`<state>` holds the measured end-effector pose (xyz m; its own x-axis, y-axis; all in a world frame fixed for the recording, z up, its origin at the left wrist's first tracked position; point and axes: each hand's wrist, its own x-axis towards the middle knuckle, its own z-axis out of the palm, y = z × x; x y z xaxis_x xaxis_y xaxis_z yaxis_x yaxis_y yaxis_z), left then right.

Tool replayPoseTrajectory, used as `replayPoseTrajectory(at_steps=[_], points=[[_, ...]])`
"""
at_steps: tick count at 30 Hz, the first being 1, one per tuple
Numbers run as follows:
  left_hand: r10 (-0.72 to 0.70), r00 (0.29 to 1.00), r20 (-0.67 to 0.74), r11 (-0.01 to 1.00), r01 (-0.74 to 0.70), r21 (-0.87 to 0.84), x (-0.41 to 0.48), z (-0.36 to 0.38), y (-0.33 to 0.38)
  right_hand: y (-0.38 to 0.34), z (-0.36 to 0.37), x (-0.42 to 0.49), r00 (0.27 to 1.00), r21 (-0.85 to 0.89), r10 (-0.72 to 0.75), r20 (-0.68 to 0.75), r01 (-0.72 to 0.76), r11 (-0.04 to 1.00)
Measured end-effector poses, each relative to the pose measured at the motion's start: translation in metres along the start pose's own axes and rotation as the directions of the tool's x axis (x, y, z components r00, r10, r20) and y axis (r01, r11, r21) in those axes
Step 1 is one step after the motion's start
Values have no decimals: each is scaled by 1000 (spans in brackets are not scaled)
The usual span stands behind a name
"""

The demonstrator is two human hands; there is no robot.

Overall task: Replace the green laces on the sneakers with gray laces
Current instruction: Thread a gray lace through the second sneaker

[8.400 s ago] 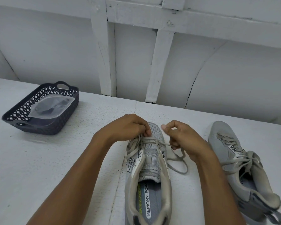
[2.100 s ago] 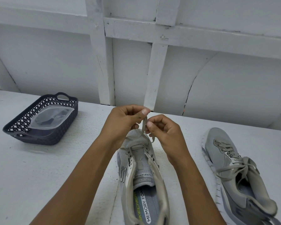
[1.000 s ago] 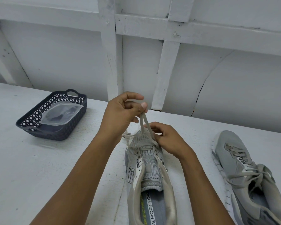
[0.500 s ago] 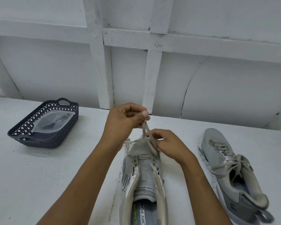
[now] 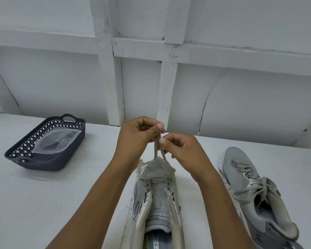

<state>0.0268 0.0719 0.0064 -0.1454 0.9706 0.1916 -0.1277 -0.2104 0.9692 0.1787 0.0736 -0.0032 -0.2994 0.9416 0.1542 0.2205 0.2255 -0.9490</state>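
Within left hand (image 5: 138, 138) and right hand (image 5: 184, 150), pinched lace (image 5: 156, 149) ends are hidden.

- The left hand (image 5: 139, 136) is held up with its fingers curled, and a lace (image 5: 156, 149) is pinched between thumb and forefinger.
- The right hand (image 5: 182, 150) is held just beside it and slightly lower, fingers curled, with the same lace pinched at the fingertips.
- The two thumb tips are set nearly touching.
- Both bare forearms are stretched forward from the lower edge, converging toward the hands.
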Motion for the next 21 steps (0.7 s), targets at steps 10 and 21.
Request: replayPoseTrajectory(at_steps=[10,21], points=[[-101,994,50,993,104,-58,4,-1,-10,11,8,8,998,153,18,66,-28,988],[-101,994,-38,994,102,26,46,-10,-5,40,25,9,955,342,36,295,-140,929]])
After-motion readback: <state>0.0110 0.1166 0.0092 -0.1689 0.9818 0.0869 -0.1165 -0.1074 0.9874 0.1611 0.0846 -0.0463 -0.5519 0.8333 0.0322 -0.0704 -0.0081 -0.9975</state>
